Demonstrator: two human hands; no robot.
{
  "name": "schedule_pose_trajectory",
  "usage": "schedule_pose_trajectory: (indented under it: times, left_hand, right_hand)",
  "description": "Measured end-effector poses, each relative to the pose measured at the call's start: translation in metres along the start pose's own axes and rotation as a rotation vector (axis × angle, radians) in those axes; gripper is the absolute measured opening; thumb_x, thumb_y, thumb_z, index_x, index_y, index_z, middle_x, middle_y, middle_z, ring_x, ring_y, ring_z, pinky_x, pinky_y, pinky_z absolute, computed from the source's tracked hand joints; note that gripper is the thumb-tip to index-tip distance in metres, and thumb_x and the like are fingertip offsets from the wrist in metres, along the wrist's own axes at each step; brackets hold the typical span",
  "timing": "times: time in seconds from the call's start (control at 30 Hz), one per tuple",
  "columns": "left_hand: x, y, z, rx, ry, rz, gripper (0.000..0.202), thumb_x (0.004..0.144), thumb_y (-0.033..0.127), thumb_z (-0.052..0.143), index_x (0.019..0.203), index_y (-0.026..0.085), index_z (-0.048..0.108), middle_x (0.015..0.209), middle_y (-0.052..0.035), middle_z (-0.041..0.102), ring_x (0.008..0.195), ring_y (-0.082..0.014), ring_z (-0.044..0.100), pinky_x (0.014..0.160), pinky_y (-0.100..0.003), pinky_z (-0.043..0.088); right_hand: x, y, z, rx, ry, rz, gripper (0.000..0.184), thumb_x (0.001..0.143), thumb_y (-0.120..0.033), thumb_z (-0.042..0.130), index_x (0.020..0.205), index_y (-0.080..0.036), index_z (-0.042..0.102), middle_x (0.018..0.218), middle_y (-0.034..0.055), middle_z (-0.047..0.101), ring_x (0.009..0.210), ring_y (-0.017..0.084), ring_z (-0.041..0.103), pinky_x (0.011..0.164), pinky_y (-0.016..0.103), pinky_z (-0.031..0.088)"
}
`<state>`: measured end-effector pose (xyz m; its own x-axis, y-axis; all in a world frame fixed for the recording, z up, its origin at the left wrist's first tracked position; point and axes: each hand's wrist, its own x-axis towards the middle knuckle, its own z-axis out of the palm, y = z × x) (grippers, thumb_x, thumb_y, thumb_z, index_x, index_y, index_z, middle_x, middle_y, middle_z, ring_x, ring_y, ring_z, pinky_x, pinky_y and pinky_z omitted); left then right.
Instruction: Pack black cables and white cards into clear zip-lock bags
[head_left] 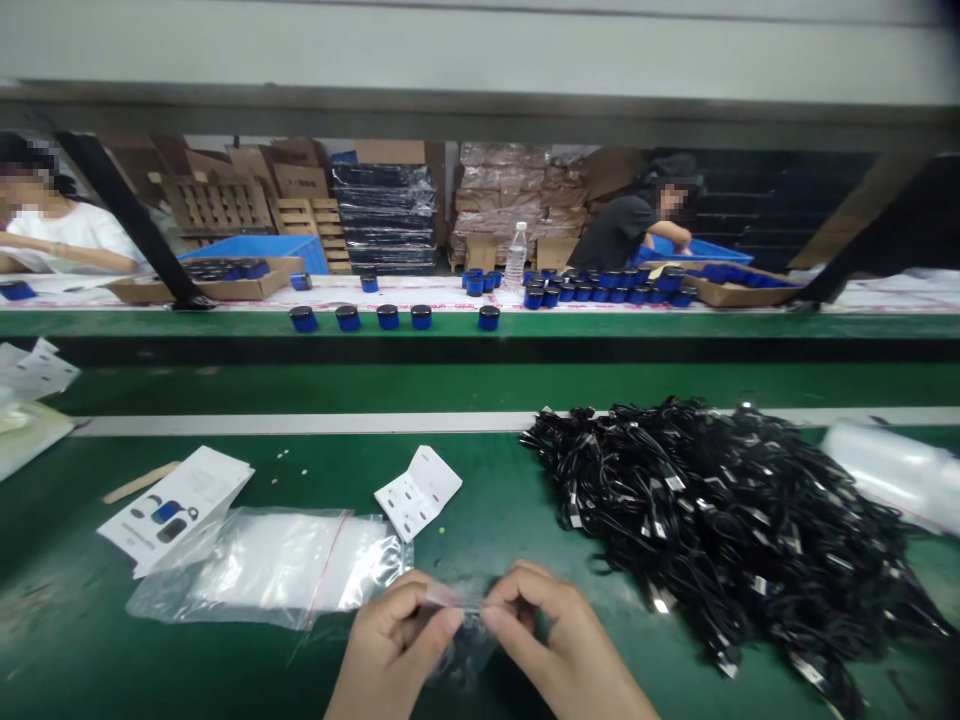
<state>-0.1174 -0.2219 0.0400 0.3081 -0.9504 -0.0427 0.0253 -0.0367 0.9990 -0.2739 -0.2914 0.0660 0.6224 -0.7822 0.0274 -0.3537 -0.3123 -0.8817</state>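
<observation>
A clear bag (pixel 472 650), pinched from 2 sides

Far back I see wrapped stacks (pixel 384 215). The green tabletop (pixel 510 510) carries a black cable heap (pixel 697 510) toward its right edge — and a plastic packet (pixel 270 570) toward the left. Near its front edge, left hand (pixel 397 640) and right hand (pixel 551 625) are equally close, thumbs and forefingers clamped on the bag — the gripped rim running sideways between them.

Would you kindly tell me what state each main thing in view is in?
Small clear bag, pinched between left hand and right hand
Large clear bag, lying flat
Creased leaflet, partly unfolded
Printed leaflet, lying picture up
Black cables, heaped
Water bottle, upright
Nearest blue jars, standing in a row
Left cardboard tray, open, holding jars
</observation>
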Motion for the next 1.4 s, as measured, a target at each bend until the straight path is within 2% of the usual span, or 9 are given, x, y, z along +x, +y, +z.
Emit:
schedule_pose_trajectory:
  times: [0.13, 0.47, 0.63, 0.83, 1.03, 1.13, 1.2, 1.33, 1.4]
  left_hand:
    - [0.0, -0.007, -0.003, 0.104, -0.112, 0.084, 0.021, 0.076, 0.037, 0.063, 0.07, 0.018, 0.069, 0.069, -0.0019, 0.058, 0.058, -0.01, 0.053, 0.05, -0.017, 0.04]
    - [-0.007, -0.003, 0.001, 0.115, 0.004, 0.128, 0.024, 0.077, 0.036, 0.061, 0.064, 0.017, 0.064, 0.063, 0.001, 0.052, 0.057, -0.0091, 0.049, 0.054, -0.018, 0.035]
    - [-0.006, -0.003, -0.001, -0.015, 0.007, -0.001, 0.025, 0.075, 0.04, 0.063, 0.067, 0.017, 0.066, 0.064, 0.0021, 0.051, 0.058, -0.009, 0.048, 0.054, -0.018, 0.036]
    - [-0.005, -0.004, -0.001, -0.059, 0.131, -0.061, 0.027, 0.074, 0.044, 0.062, 0.069, 0.018, 0.061, 0.066, 0.0034, 0.052, 0.063, -0.0106, 0.048, 0.06, -0.018, 0.039]
    - [-0.007, -0.013, 0.001, 0.02, 0.177, 0.025, 0.027, 0.077, 0.044, 0.058, 0.066, 0.019, 0.057, 0.066, 0.0041, 0.047, 0.062, -0.0095, 0.045, 0.054, -0.017, 0.035]
    - [-0.01, -0.012, -0.001, 0.044, 0.203, 0.042, 0.03, 0.078, 0.047, 0.056, 0.066, 0.019, 0.054, 0.065, 0.0045, 0.046, 0.059, -0.0093, 0.044, 0.054, -0.018, 0.034]
    - [-0.014, -0.008, -0.008, 0.074, 0.252, 0.037, 0.033, 0.078, 0.051, 0.054, 0.066, 0.02, 0.054, 0.062, 0.0049, 0.047, 0.056, -0.0092, 0.044, 0.053, -0.018, 0.035]
    - [-0.031, -0.001, -0.045, 0.274, 0.451, -0.068, 0.039, 0.077, 0.06, 0.049, 0.074, 0.022, 0.057, 0.057, 0.0044, 0.053, 0.055, -0.0122, 0.051, 0.053, -0.019, 0.043]
    - [-0.047, -0.006, -0.076, 0.403, 0.515, -0.078, 0.043, 0.073, 0.064, 0.051, 0.079, 0.023, 0.061, 0.066, 0.0017, 0.062, 0.063, -0.0159, 0.059, 0.058, -0.021, 0.05]
  right_hand:
    - [0.0, 0.002, 0.005, -0.004, -0.031, -0.069, 0.011, 0.084, -0.022, 0.053, 0.079, -0.019, 0.063, 0.075, 0.0004, 0.058, 0.068, 0.012, 0.055, 0.061, 0.021, 0.04]
    - [-0.002, 0.001, 0.02, -0.12, 0.044, -0.157, 0.016, 0.085, -0.02, 0.045, 0.072, -0.017, 0.055, 0.07, 0.0021, 0.053, 0.069, 0.016, 0.052, 0.061, 0.025, 0.038]
    - [0.0, 0.002, 0.018, 0.024, 0.001, -0.061, 0.012, 0.085, -0.021, 0.048, 0.076, -0.018, 0.056, 0.073, -0.0001, 0.054, 0.068, 0.013, 0.053, 0.063, 0.022, 0.04]
    - [-0.001, 0.006, 0.019, 0.06, 0.043, -0.015, 0.018, 0.087, -0.027, 0.047, 0.073, -0.018, 0.054, 0.071, -0.0006, 0.052, 0.067, 0.013, 0.052, 0.064, 0.022, 0.04]
    - [-0.002, 0.004, 0.023, 0.012, 0.085, -0.067, 0.022, 0.087, -0.029, 0.045, 0.069, -0.018, 0.053, 0.068, 0.0004, 0.052, 0.064, 0.013, 0.05, 0.06, 0.023, 0.039]
    - [-0.001, 0.001, 0.027, 0.024, 0.04, -0.076, 0.021, 0.086, -0.027, 0.046, 0.069, -0.018, 0.054, 0.069, 0.0006, 0.053, 0.066, 0.013, 0.052, 0.061, 0.023, 0.04]
    - [0.0, -0.001, 0.029, 0.073, -0.045, -0.052, 0.006, 0.081, -0.024, 0.053, 0.077, -0.019, 0.055, 0.072, -0.0002, 0.056, 0.069, 0.013, 0.054, 0.064, 0.023, 0.042]
    - [0.007, -0.007, 0.029, 0.106, -0.271, -0.062, 0.045, 0.065, -0.018, 0.071, 0.105, -0.022, 0.051, 0.088, -0.0007, 0.063, 0.074, 0.014, 0.06, 0.07, 0.024, 0.044]
    - [0.014, -0.011, 0.027, -0.015, -0.317, -0.109, 0.029, 0.073, -0.019, 0.066, 0.1, -0.023, 0.056, 0.087, -0.0009, 0.064, 0.077, 0.014, 0.061, 0.07, 0.024, 0.044]
